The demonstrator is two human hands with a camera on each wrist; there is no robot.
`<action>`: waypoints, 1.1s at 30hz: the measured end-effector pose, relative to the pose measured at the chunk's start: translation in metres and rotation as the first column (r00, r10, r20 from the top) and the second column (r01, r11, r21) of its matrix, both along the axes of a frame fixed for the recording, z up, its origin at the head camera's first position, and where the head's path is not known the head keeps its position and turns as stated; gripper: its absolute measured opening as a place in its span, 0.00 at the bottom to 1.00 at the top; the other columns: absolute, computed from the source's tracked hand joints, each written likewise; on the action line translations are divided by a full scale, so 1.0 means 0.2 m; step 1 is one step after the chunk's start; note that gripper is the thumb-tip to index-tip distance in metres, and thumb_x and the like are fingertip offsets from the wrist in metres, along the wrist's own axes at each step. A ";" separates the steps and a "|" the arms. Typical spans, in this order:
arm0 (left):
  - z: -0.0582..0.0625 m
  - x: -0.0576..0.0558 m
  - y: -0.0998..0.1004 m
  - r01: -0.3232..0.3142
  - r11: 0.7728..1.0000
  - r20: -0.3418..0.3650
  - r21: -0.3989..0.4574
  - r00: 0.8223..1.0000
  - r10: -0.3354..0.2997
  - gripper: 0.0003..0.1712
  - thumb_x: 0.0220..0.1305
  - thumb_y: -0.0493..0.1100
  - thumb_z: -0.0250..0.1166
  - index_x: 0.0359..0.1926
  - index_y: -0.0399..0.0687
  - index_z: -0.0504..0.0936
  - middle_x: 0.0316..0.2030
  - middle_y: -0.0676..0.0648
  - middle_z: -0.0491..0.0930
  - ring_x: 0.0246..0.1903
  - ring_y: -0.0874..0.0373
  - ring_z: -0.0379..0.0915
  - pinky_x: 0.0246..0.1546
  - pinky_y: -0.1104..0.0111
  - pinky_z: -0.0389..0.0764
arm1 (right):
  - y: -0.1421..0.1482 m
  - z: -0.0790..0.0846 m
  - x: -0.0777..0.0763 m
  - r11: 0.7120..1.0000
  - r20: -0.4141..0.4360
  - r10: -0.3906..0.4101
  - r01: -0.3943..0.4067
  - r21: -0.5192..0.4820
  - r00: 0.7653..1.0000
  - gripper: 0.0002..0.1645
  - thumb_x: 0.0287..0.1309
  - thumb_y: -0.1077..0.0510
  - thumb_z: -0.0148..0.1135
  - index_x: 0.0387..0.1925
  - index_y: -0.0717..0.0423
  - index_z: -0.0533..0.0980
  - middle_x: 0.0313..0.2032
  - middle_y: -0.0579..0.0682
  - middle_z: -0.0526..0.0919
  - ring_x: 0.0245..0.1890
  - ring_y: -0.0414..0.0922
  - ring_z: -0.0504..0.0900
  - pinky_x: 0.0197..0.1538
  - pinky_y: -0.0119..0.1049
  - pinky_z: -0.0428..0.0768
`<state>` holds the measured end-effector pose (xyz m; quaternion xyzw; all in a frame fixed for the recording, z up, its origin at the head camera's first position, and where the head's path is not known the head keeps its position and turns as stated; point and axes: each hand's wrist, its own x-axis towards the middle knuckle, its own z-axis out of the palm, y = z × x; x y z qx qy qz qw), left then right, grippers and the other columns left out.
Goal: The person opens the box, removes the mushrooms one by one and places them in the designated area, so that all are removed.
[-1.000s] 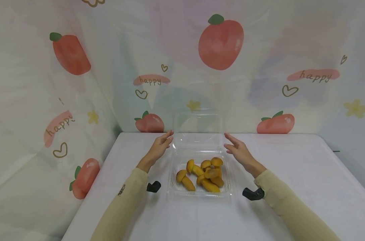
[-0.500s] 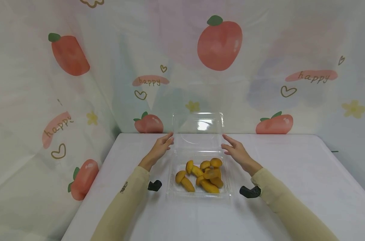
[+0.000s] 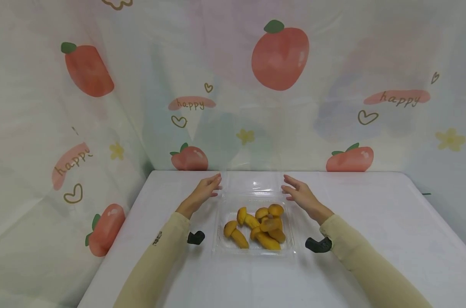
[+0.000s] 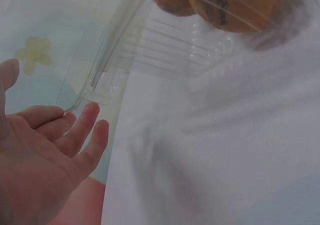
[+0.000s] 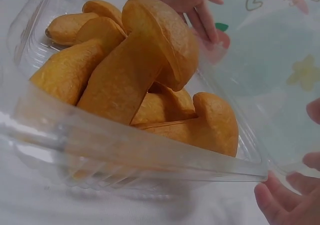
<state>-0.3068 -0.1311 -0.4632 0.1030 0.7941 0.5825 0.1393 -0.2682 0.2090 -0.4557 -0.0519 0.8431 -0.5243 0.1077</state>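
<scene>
Two hands with loosely extended fingers flank the raised clear lid (image 3: 252, 182) of a plastic box (image 3: 290, 229) holding yellow-brown mushrooms (image 3: 267, 242).

The box sits mid-scene on the white surface (image 3: 252, 284), its lid up along the far side. The left hand (image 3: 200, 192) grasps nothing; its fingertips touch the lid's left edge. The right hand (image 3: 305, 196) is likewise unclenched, its fingertips at the lid's right edge, though firm contact is hard to tell. Inside, one mushroom lies at the left, the others bunched toward the right. Beyond the surface hangs a fruit-printed backdrop (image 3: 402, 47).
</scene>
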 end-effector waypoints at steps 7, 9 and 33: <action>-0.02 0.01 0.01 -0.038 0.999 0.099 0.005 0.994 0.038 0.37 0.80 0.58 0.45 0.79 0.42 0.55 0.79 0.42 0.55 0.73 0.42 0.64 0.71 0.51 0.70 | 0.00 -0.01 0.02 0.999 0.027 0.009 -0.008 -0.037 1.000 0.40 0.79 0.48 0.45 0.81 0.58 0.44 0.78 0.68 0.51 0.71 0.65 0.68 0.70 0.56 0.71; -0.03 0.01 0.01 -0.052 0.998 0.136 0.035 0.990 0.046 0.37 0.80 0.58 0.45 0.79 0.42 0.54 0.79 0.42 0.54 0.73 0.43 0.63 0.71 0.52 0.70 | 0.01 -0.01 0.02 0.998 0.035 0.014 -0.011 -0.065 0.999 0.40 0.79 0.49 0.44 0.81 0.57 0.43 0.78 0.69 0.52 0.71 0.65 0.67 0.70 0.56 0.71; -0.11 0.02 0.00 -0.102 0.978 0.224 0.185 0.973 0.059 0.36 0.82 0.55 0.44 0.80 0.42 0.51 0.81 0.40 0.46 0.75 0.42 0.59 0.72 0.50 0.67 | 0.06 -0.08 0.02 0.994 0.090 0.035 -0.026 -0.103 0.995 0.41 0.79 0.42 0.43 0.81 0.55 0.45 0.78 0.67 0.53 0.72 0.64 0.67 0.72 0.55 0.68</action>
